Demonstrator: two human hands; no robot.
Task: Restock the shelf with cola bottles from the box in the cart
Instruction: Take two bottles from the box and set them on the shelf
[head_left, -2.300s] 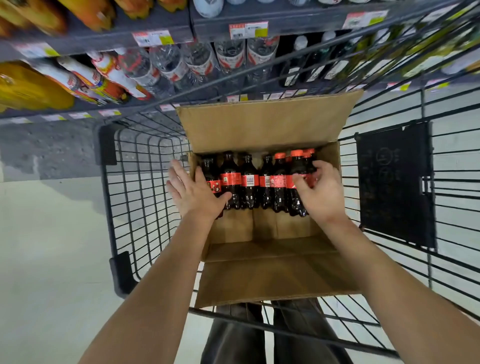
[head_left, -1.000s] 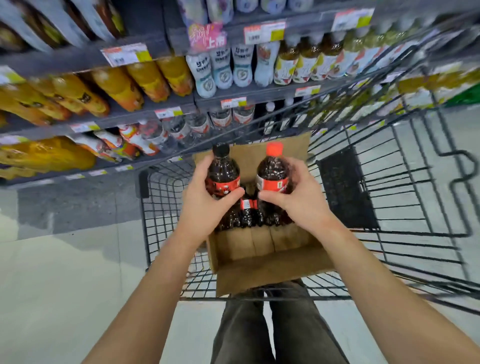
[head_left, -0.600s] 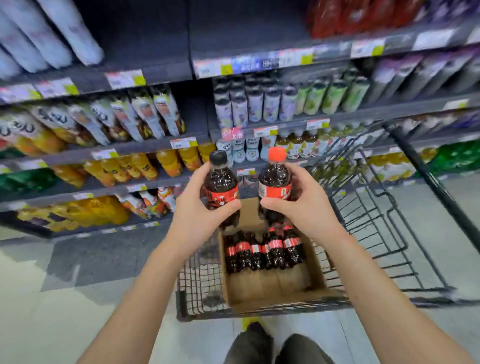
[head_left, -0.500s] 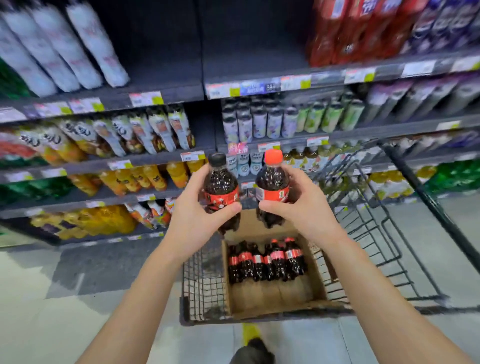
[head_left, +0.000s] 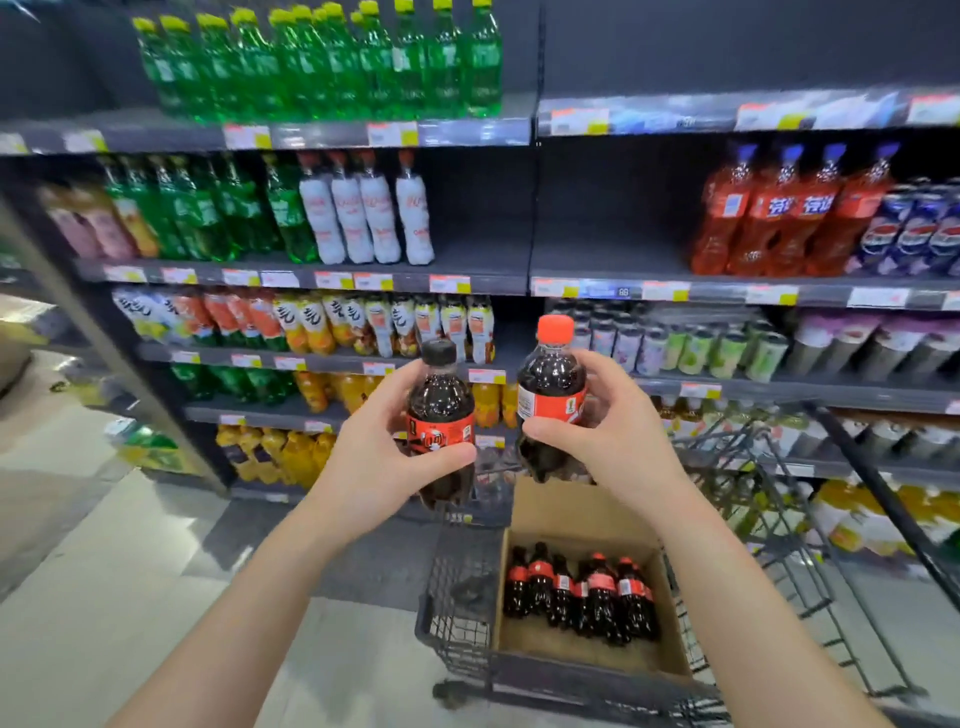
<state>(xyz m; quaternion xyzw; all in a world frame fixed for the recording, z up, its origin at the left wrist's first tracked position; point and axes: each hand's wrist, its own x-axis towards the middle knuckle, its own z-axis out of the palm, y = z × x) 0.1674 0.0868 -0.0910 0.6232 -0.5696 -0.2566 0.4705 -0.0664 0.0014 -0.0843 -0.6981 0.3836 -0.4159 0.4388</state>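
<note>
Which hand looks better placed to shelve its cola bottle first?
Probably the right hand: its red-capped bottle is held higher and sits below the middle of the bare shelf stretch; the left hand holds its black-capped bottle lower.

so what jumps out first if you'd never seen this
Centre frame, the left hand grips a black-capped bottle and the right hand a red-capped bottle, both dark cola. Below them, a cardboard box in the cart holds a short row of cola bottles. Behind, green bottles crowd the top shelf on the left.
</note>
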